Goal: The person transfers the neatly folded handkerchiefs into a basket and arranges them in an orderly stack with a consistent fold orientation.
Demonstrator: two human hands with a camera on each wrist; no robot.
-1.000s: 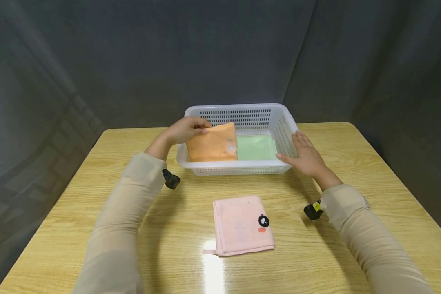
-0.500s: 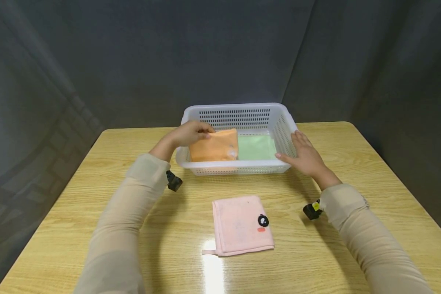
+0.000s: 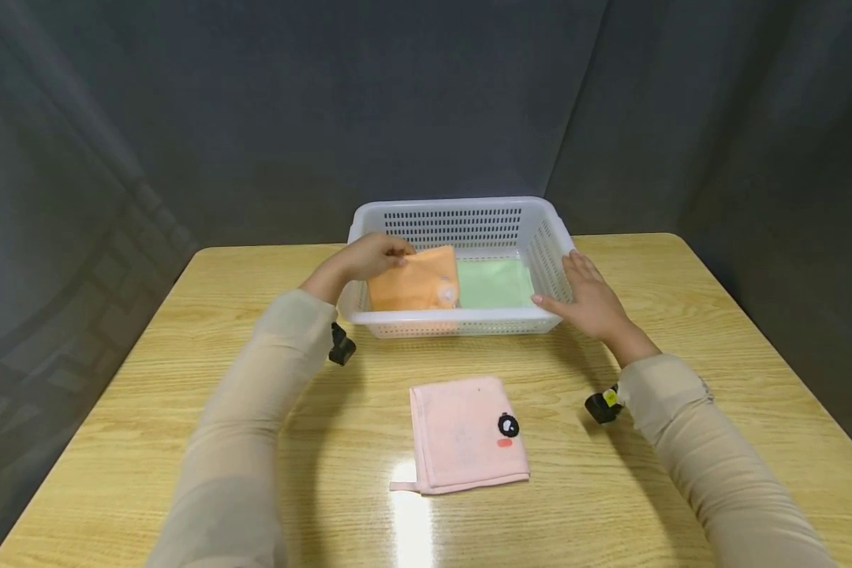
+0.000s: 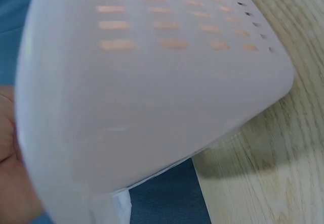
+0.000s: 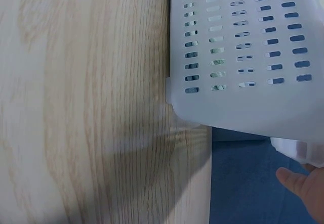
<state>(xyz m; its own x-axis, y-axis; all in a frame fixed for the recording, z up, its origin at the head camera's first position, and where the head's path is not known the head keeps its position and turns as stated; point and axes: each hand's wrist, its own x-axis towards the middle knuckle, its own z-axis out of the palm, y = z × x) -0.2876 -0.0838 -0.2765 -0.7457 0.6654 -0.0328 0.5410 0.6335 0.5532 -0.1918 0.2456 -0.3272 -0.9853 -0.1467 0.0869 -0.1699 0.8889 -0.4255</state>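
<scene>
Inside the white slotted plastic basket (image 3: 461,316), my left hand (image 3: 372,256) pinches the upper edge of a folded orange cloth (image 3: 419,284). The cloth stands tilted at the left end, its lower part behind the front wall. My right hand (image 3: 592,304) rests at the basket's right front corner with fingers straight along the side and the thumb on the rim. A pale green cloth (image 3: 495,284) lies flat in the basket's right part. In the left wrist view the basket wall (image 4: 152,97) hides most of the left hand (image 4: 15,168). The right wrist view shows only part of the right hand (image 5: 309,191).
Nearer on the wooden table (image 3: 596,497) lies a folded pink cloth (image 3: 461,442) with an eye patch and a loop. Dark curtains (image 3: 426,118) hang behind the basket and at both sides. Black wrist cameras (image 3: 602,407) sit below the cuffs.
The left hand has moved slightly right and down, lowering the orange cloth deeper into the basket over the last second. The right hand and the pink cloth stay where they were.
</scene>
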